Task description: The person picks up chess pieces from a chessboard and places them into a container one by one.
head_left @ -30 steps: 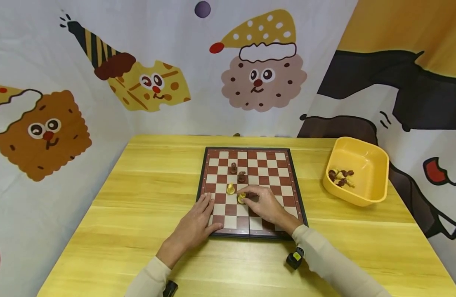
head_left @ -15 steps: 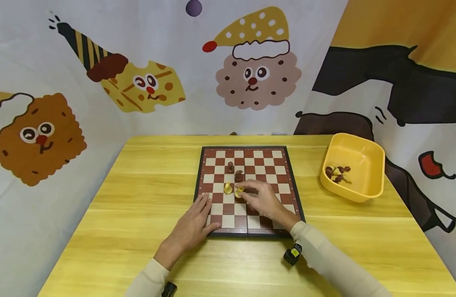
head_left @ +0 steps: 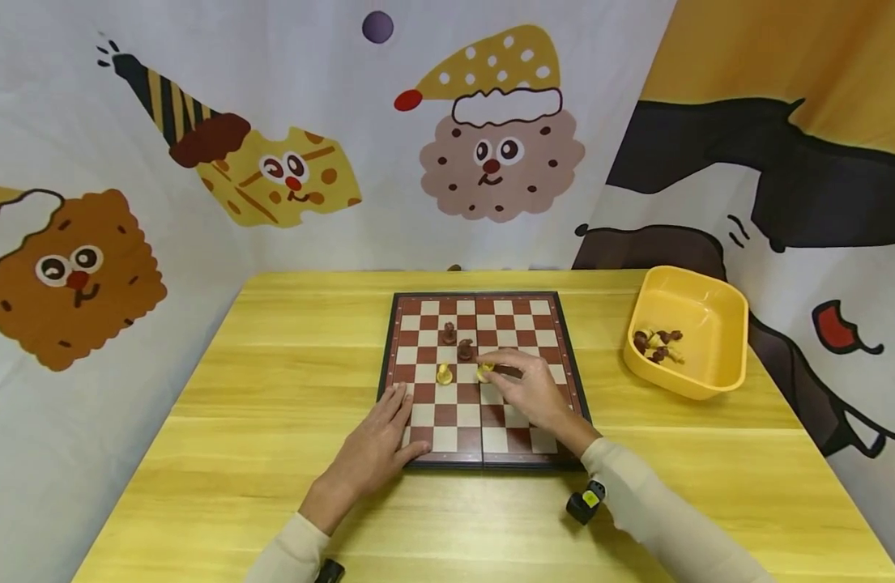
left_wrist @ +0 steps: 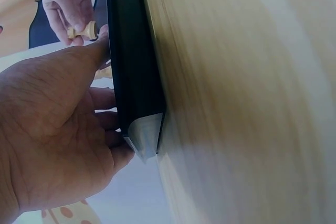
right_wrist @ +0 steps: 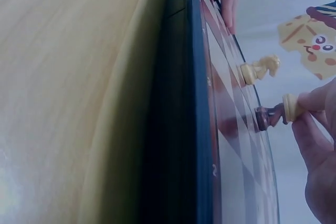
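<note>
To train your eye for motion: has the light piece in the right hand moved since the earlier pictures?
Yes, rightward: in the head view the light piece was left of the board's centre seam; now mostly right of it.

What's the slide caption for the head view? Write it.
Right hand pinching a yellow chess piece over the chessboard, left hand resting on its edge, yellow tub to the right.

We inspected a table (head_left: 272, 397) with a yellow wood-grain top. Directly on it we found a dark-edged chessboard (head_left: 467, 415), opened flat, its central seam visible. Apart from it, near the table's far right corner, we noted a yellow basin (head_left: 666, 384).
</note>
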Available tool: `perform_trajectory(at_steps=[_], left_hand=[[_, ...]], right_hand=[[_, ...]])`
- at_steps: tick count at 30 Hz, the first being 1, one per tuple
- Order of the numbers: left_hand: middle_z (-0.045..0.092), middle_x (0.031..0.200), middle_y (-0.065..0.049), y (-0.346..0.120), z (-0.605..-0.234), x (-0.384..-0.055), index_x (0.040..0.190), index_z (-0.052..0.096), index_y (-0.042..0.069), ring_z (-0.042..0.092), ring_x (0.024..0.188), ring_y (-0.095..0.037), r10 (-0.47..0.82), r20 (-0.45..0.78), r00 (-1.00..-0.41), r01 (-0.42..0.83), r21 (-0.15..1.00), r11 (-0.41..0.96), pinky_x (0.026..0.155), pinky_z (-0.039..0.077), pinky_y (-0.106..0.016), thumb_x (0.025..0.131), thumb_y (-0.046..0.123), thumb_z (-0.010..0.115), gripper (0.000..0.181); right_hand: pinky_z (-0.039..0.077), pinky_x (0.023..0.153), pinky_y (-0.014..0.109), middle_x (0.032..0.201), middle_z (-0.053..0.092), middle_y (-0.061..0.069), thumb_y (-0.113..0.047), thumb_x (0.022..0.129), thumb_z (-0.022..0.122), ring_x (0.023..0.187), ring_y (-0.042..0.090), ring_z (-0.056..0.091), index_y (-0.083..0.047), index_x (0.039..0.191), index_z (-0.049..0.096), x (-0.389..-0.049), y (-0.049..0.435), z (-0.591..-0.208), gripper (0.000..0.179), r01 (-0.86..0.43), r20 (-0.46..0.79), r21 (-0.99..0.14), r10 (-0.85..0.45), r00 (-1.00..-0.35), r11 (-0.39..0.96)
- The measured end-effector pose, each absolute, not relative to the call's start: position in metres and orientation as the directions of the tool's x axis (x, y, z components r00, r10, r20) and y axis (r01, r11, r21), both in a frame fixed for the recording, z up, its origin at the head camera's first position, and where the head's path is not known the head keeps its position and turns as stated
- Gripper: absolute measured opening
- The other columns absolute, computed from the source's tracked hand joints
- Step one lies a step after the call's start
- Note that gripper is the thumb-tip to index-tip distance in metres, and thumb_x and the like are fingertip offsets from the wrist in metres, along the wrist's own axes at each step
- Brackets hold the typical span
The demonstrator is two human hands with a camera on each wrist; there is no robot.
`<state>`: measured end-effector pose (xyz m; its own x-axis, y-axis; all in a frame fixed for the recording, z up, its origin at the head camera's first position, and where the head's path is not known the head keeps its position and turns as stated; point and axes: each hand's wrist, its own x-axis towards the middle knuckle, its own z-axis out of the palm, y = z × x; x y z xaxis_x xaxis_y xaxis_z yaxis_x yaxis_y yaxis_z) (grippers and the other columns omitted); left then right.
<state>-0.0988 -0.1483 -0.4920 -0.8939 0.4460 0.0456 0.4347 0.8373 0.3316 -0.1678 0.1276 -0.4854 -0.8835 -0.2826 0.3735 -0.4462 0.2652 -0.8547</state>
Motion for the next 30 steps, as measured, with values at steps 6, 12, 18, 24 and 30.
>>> perform_trajectory(at_steps=[6,12,18,24,30], left_hand=[[0.025,0.162,-0.025,-0.148,-0.495,-0.098,0.151,0.038,-0.011,0.021,0.150,-0.038,0.448,0.043,-0.893,0.436,0.331,0.837,0.120,0.025,-0.048,0.100,0.046,0.063,0.080],[0.025,0.162,-0.025,-0.148,-0.494,-0.098,0.151,0.037,-0.011,0.021,0.150,-0.039,0.451,0.045,-0.891,0.440,0.331,0.835,0.120,0.024,-0.048,0.100,0.046,0.063,0.081],[0.025,0.162,-0.026,-0.150,-0.493,-0.098,0.151,0.037,-0.011,0.022,0.150,-0.040,0.445,0.066,-0.893,0.439,0.345,0.829,0.119,0.025,-0.050,0.099,0.045,0.065,0.081],[0.025,0.162,-0.026,-0.150,-0.494,-0.097,0.151,0.037,-0.011,0.021,0.150,-0.039,0.449,0.055,-0.892,0.439,0.345,0.830,0.120,0.025,-0.049,0.099,0.046,0.064,0.081],[0.025,0.162,-0.025,-0.149,-0.494,-0.097,0.152,0.037,-0.010,0.021,0.150,-0.039,0.443,0.058,-0.895,0.433,0.351,0.830,0.120,0.024,-0.049,0.099,0.047,0.063,0.082]], right_hand=[[0.060,0.084,0.034,0.115,0.072,0.004,0.000,0.091,0.077,0.104,0.022,0.069,-0.002,0.112,0.077,-0.167,0.137,-0.486,0.022,-0.451,0.366,-0.814,-0.278,-0.888,0.367],[0.057,0.087,0.050,0.116,0.073,0.004,-0.006,0.090,0.079,0.108,0.024,0.067,-0.005,0.113,0.078,-0.167,0.152,-0.485,0.023,-0.465,0.390,-0.764,-0.253,-0.885,0.447],[0.059,0.080,0.040,0.113,0.073,0.008,-0.002,0.091,0.077,0.101,0.023,0.069,-0.003,0.118,0.074,-0.169,0.164,-0.481,0.027,-0.453,0.382,-0.759,-0.242,-0.892,0.468],[0.060,0.082,0.049,0.108,0.074,0.012,0.000,0.091,0.076,0.096,0.025,0.069,0.000,0.120,0.070,-0.165,0.170,-0.479,0.030,-0.419,0.368,-0.796,-0.201,-0.908,0.437],[0.060,0.085,0.047,0.107,0.072,0.013,0.003,0.089,0.077,0.099,0.027,0.068,0.000,0.111,0.076,-0.162,0.172,-0.478,0.022,-0.434,0.398,-0.824,-0.173,-0.901,0.364]])
